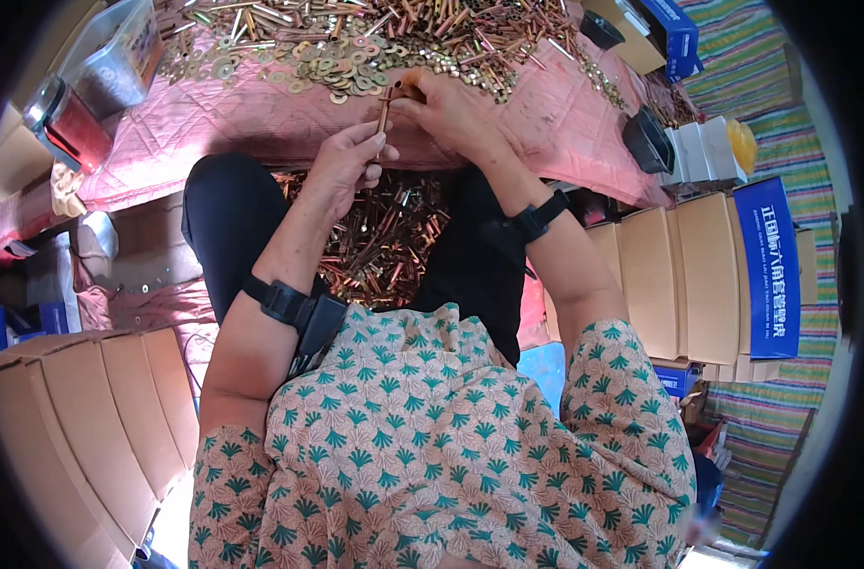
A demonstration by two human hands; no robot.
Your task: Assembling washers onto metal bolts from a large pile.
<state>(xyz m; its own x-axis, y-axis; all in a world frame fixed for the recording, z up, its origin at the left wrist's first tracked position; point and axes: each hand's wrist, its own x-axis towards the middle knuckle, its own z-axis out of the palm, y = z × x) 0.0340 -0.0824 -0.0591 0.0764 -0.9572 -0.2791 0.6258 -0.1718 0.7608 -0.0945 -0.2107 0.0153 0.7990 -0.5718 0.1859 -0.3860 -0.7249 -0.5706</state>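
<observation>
Between 11 and 12 o'clock in the view, the grip of the left hand (342, 169) pinches a slim copper-coloured fastener (383, 119), its long axis running from 6 to 12, leaning slightly toward 1. The right hand (451, 114) curls beside its upper end; whether pinching anything, I cannot tell.

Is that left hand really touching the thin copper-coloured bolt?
Touching: the head view shows the left hand pinching the lower part of the copper-coloured bolt.
</observation>
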